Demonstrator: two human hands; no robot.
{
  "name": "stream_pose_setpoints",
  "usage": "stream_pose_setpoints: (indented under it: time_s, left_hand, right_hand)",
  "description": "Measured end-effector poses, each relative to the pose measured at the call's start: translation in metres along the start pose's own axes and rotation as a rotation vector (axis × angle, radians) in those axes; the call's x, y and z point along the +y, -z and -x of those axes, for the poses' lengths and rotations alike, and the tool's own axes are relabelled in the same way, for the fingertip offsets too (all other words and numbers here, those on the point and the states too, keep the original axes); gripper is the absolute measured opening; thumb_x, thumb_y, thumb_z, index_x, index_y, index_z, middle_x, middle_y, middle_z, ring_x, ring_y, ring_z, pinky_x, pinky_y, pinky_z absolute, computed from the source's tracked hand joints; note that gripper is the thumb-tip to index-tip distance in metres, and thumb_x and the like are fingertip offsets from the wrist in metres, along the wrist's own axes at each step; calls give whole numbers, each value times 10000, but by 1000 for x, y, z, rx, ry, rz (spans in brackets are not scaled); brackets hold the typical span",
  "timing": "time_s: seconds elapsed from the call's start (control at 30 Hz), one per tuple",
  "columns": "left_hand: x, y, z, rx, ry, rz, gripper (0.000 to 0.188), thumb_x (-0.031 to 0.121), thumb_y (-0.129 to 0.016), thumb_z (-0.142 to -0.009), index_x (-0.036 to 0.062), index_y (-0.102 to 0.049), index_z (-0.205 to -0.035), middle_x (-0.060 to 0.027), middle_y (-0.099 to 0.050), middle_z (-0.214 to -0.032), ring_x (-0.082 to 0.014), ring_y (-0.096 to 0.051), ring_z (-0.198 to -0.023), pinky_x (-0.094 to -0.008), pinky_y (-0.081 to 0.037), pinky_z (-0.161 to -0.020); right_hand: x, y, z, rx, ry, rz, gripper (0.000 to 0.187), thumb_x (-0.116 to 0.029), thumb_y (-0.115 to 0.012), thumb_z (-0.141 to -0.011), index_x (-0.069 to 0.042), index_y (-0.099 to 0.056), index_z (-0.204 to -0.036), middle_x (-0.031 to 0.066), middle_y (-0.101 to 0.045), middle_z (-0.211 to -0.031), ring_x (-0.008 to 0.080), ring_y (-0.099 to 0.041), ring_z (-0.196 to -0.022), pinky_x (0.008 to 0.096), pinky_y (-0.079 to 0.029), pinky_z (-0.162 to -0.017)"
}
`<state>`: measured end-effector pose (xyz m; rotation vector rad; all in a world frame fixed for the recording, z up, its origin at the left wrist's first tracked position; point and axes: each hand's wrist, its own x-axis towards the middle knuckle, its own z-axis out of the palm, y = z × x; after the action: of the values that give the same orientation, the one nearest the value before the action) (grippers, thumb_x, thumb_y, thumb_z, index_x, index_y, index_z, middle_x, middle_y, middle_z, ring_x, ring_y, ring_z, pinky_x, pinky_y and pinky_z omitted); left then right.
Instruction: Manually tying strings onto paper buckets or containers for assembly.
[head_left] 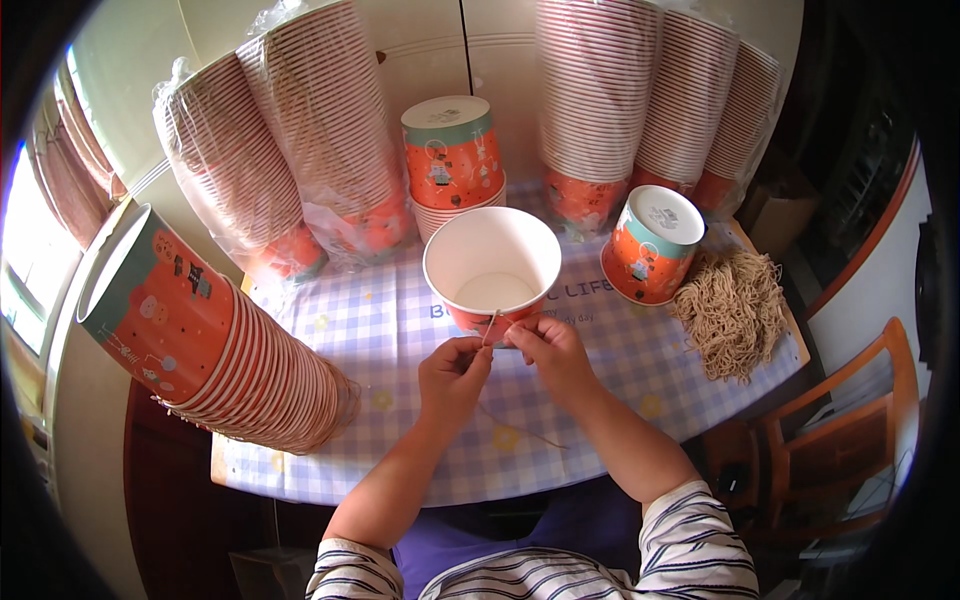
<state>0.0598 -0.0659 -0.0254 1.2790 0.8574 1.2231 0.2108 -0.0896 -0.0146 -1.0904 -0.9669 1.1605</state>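
Note:
A white-lined paper bucket (492,245) with an orange outside stands upright in front of me, its open mouth facing up. At its near side, a tan string (540,436) runs up to the rim, and its loose tail trails over the tablecloth. My left hand (455,375) pinches the string just below the rim. Close beside it, my right hand (556,355) is closed on the string too, its fingertips against the bucket's near wall. Whether the string passes through a hole in the wall is hidden by my fingers.
A checked tablecloth (400,440) covers the table. On the left leans a tall stack of orange buckets (250,350). Bagged stacks (320,130) and more wrapped stacks (600,100) line the back. An upturned bucket (650,250) sits beside a tan string heap (735,315); a wooden chair (850,430) stands right.

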Motion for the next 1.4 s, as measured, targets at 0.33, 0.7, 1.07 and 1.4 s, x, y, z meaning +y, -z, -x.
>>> stream_pose_setpoints:
  time_s: [0.33,0.7,1.07,1.4]
  left_hand:
    - [-2,1,1,-15,-17,-19,121,16,-628,-841,-30,-640,-952,-33,-648,-824,-52,-573,-726,-168,-445,-622]
    - [-8,5,2,-52,-141,-126,175,24,-618,-829,-11,-636,-999,-14,-636,-802,-34,-536,-659,-184,-428,-578]
    - [-1,6,2,-91,41,-34,140,93,-616,-868,-17,-625,-955,-21,-632,-783,-42,-544,-678,-180,-423,-578]
    - [-1,7,0,-97,63,-44,114,92,-610,-868,-13,-626,-910,-13,-622,-762,-47,-543,-674,-182,-427,-592]
  right_hand:
    - [4,2,-2,-162,-123,34,199,-246,-634,-844,-52,-643,-886,-18,-620,-778,34,-477,-641,188,-388,-576]
    - [6,0,-1,-79,-13,-56,157,-204,-644,-841,-47,-645,-835,-8,-623,-770,28,-488,-647,187,-383,-568]
    - [2,-1,1,-70,21,2,149,-175,-642,-843,-27,-636,-828,-12,-609,-750,31,-516,-679,186,-410,-605]
    - [5,-2,0,-33,29,-9,146,-177,-645,-842,-33,-628,-819,-27,-581,-719,22,-484,-646,181,-379,-561]
